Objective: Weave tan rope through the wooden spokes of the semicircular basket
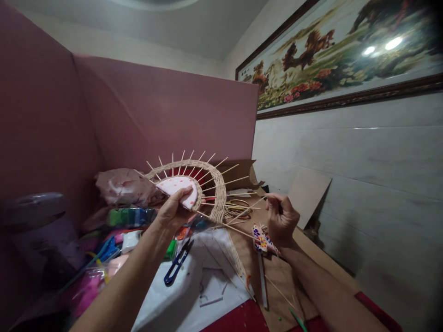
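Note:
My left hand (172, 208) grips a half-round woven piece by its centre, thumb on top of the white fabric half-disc (176, 185) with pink dots. Thin wooden sticks fan out from that centre. Tan twine is woven around them in an inner band and a wider outer band (220, 186), with a gap between. My right hand (282, 219) is off to the right, fingers pinched on a thin twine strand (246, 210) that runs taut from the outer band's lower end. The fingers behind the fabric centre are mostly hidden.
Blue thread snips (178, 263) lie on white paper (155, 299). Nearby are loose sticks (238, 260), flower-patterned fabric (262, 240), a grey strip (263, 281) and coiled cord (238, 208). Colourful packets (128, 216) crowd the left. A pink panel (166, 110) and tiled wall (363, 161) stand behind.

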The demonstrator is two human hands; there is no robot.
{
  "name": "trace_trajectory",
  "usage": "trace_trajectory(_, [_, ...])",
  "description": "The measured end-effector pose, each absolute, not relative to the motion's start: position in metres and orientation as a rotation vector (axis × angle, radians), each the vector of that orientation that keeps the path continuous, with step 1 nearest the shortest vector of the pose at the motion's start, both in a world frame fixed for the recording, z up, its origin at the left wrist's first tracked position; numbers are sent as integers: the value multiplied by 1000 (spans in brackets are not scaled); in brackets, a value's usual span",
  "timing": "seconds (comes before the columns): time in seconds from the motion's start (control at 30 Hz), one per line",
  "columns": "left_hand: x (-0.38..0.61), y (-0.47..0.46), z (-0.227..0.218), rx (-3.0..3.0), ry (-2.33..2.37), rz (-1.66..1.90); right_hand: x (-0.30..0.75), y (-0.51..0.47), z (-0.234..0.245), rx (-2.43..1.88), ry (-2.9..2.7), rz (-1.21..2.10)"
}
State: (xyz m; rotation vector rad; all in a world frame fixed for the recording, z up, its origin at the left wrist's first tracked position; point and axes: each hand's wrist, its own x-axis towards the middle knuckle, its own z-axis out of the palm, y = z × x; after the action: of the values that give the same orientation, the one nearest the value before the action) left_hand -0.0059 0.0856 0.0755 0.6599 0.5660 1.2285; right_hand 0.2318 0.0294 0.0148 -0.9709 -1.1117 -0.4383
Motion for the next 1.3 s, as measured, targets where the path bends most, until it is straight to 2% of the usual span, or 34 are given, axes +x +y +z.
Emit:
trace_trajectory(0.2, [-1,74,83,653,566,1160,220,33,8,-1098,-1260,-174])
trace_trajectory(0.43, [7,69,79,684,488,1121,197,47,12,-1018,-1316,398])
trace_trajectory(0.9, [7,62,85,694,365,1190,171,49,7,-910,-1157,941])
trace_trajectory(1.13, [17,55,83,761,224,978,163,52,3,-920,-1035,1030])
trace_trajectory(1.3, [21,50,80,765,213,853,158,46,10,-956,-1192,1021])
